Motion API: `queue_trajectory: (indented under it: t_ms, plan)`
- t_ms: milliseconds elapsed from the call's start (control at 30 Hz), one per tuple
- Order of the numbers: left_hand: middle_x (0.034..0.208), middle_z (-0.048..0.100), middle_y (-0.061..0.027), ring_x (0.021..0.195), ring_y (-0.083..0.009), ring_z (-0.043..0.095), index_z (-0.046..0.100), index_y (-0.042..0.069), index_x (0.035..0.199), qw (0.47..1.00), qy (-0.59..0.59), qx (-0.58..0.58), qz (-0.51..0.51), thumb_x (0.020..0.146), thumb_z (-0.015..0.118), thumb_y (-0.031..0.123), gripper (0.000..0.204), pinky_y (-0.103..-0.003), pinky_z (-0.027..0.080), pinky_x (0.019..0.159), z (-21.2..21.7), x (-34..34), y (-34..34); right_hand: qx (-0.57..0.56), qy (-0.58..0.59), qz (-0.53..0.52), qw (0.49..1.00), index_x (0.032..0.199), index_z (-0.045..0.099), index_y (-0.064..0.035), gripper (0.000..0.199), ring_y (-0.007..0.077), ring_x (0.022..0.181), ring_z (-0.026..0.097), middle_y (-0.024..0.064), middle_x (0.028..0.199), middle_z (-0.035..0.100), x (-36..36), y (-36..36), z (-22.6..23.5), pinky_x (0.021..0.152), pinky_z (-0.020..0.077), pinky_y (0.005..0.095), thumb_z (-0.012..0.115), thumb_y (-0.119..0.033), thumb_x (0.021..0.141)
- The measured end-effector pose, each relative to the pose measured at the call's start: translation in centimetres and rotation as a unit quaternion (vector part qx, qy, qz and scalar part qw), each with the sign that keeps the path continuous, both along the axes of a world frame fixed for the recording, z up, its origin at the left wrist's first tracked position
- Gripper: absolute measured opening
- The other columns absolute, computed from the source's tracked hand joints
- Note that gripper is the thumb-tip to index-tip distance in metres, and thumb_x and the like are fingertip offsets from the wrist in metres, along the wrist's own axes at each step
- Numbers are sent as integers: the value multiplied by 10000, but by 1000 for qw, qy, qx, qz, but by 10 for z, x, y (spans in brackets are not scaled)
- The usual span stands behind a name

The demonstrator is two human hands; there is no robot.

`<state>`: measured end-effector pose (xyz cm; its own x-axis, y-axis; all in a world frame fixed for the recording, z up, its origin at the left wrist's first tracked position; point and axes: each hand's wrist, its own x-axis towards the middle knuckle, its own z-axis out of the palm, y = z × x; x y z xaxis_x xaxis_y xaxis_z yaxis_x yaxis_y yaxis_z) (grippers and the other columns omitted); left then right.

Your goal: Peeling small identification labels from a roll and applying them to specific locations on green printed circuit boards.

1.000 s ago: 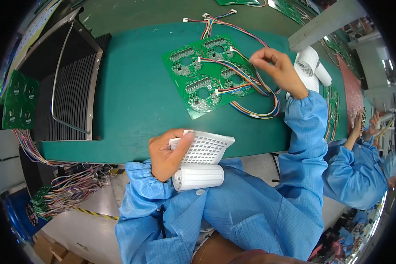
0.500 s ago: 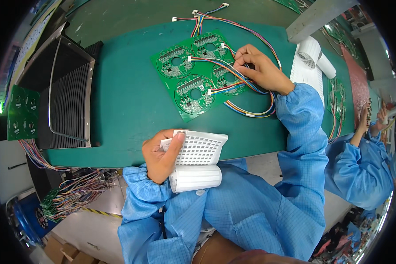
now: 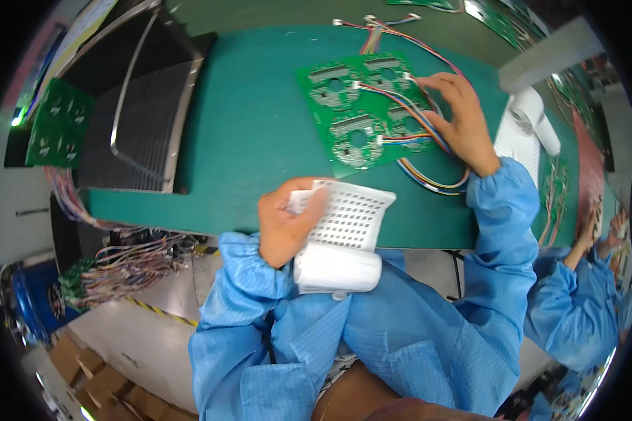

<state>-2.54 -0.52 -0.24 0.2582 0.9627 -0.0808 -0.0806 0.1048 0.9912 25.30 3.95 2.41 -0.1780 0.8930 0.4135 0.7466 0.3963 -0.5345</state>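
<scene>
My left hand [image 3: 288,217] holds the loose end of a roll of labels [image 3: 338,270], its thumb over the strip. The strip [image 3: 347,216] carries rows of small dark-printed labels, and the roll hangs below it, over the table's front edge. My right hand [image 3: 463,123] is above the right side of a green circuit board panel [image 3: 321,116], thumb and forefinger apart. A bundle of coloured wires [image 3: 407,104] with white plugs runs from the round boards past its thumb; whether the fingers touch the wires I cannot tell.
A black slotted rack [image 3: 144,105] stands on the left of the green table [image 3: 253,91], with another green panel [image 3: 60,123] beside it. More label rolls [image 3: 527,109] lie at the right near a grey post [image 3: 548,56]. At far right, a co-worker's blue sleeve [image 3: 569,309] shows.
The thumb and forefinger of my right hand have parted from a pinch. My left hand still holds the label strip. The whole view has shifted, so the table things appear farther right.
</scene>
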Motion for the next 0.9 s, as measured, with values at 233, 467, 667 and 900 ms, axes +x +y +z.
queue_trajectory:
  t_ms: [233,467,667,900]
  plan:
    - [741,631,-53,653,-68,567,608,-13,892,1000,-13,-20,-1,810,587,80,126,-204,458,567,1,1,-2,-79,107,147,980,945,610,-16,249,177,758,569,80,811,606,-86,-37,26,665,446,265,665,-50,705]
    - [708,630,-47,619,-66,568,614,-9,872,1000,-18,9,11,806,590,85,117,-204,453,541,3,-1,-1,-129,227,155,953,818,597,-8,143,118,665,562,67,776,600,-107,-34,12,604,440,230,679,-47,708]
    - [683,627,-41,608,-59,562,621,-4,851,1000,-14,15,9,800,594,85,106,-203,446,530,3,-3,2,-139,219,163,952,807,593,-12,130,119,655,550,60,753,587,-107,-29,15,587,431,228,673,-32,706]
    - [675,627,-41,600,-59,559,621,-17,848,999,20,41,12,784,601,70,109,-203,444,530,7,-4,7,-85,140,185,969,823,564,-16,92,150,748,522,69,804,555,-107,-23,19,660,419,259,614,-19,746]
